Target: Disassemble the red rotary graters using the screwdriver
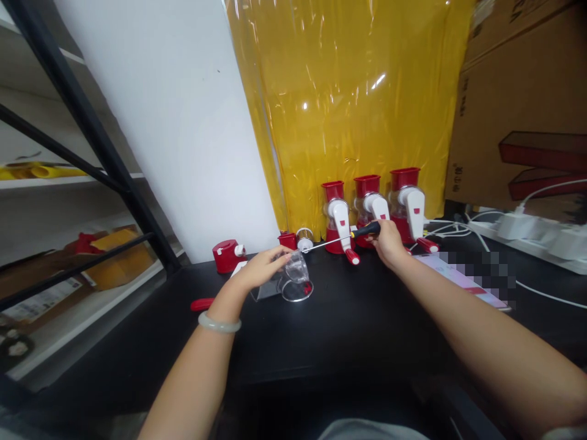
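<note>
Left hand [260,267] resting over a clear plastic housing [293,278] lying on its side on the black table [348,330], fingers [277,255] curled loosely across its top and touching it; pale bangle [219,322] on the wrist. Right hand [389,243] closed around the black-and-yellow handle of a screwdriver [342,239], fingers wrapped tight, shaft running toward the left fingers with its tip just above the clear housing. Just beyond the left fingers: small red cap [287,239] and round metal-rimmed part [304,237], close together. Further out past the left fingers, near the white wall: red lid with a white knob [227,255]. Below and outward of the left wrist: red handle piece [202,304] flat on the table. Directly behind the right fingers, against the yellow plastic sheet [348,104]: three red-and-white hand-crank grinders [369,205] standing upright in a row. Beside the right forearm: printed sheet [463,278], partly blurred. Beyond it: white power strip with cables [527,235]; cardboard box [518,110] above.
</note>
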`<control>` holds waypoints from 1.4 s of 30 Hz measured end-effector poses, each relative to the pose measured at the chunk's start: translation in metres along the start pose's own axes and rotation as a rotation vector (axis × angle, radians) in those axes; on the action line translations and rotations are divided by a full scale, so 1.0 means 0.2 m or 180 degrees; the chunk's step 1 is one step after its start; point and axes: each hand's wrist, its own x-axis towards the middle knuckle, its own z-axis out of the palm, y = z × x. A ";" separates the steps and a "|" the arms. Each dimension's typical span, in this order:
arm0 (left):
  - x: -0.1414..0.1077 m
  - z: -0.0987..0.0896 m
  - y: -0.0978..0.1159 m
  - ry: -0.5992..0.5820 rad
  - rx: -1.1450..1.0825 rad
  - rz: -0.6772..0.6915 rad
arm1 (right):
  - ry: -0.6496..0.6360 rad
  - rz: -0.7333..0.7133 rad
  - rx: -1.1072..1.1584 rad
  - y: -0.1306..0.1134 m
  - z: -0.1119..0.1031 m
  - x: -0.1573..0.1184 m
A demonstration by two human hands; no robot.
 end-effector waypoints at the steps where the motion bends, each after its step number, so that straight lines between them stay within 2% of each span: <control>1: 0.00 0.00 0.00 0.0002 0.0020 0.0003 | 0.0022 0.0024 0.0070 0.00 0.00 0.00; 15: 0.00 0.00 0.01 -0.0017 0.0037 0.0014 | 0.0356 -0.0223 -0.0714 0.00 -0.02 -0.01; 21: -0.01 0.00 0.02 -0.0002 0.0013 -0.0058 | 0.0505 -0.0573 -0.0845 -0.01 -0.04 0.00; 25: 0.00 0.00 0.01 -0.0011 0.0012 -0.0004 | 0.0449 -0.0594 -0.0710 -0.02 -0.03 -0.01; 32: -0.01 0.00 0.02 -0.0009 0.0051 0.0009 | 0.0252 -0.0238 -0.0040 0.00 0.01 -0.01; 42: -0.01 0.00 0.02 0.0001 0.0024 -0.0027 | 0.0224 -0.0364 -0.0271 -0.05 -0.01 -0.04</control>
